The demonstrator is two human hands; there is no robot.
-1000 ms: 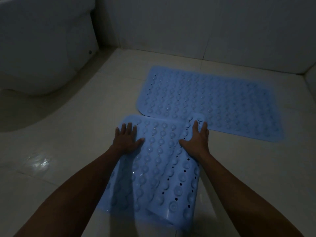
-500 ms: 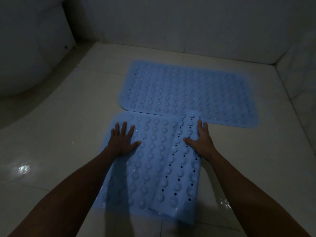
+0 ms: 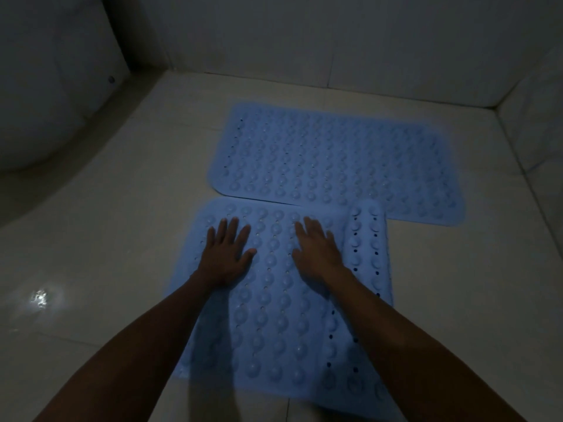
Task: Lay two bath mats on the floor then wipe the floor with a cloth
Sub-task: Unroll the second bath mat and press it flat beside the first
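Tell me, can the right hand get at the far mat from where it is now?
Probably yes. The right hand lies flat on the near mat, and the far mat lies just beyond its fingertips with nothing standing between.

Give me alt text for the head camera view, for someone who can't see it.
Both hands, left and right, press flat on the near blue bath mat on a dim tiled floor. A second blue bath mat lies beyond it, their edges meeting.
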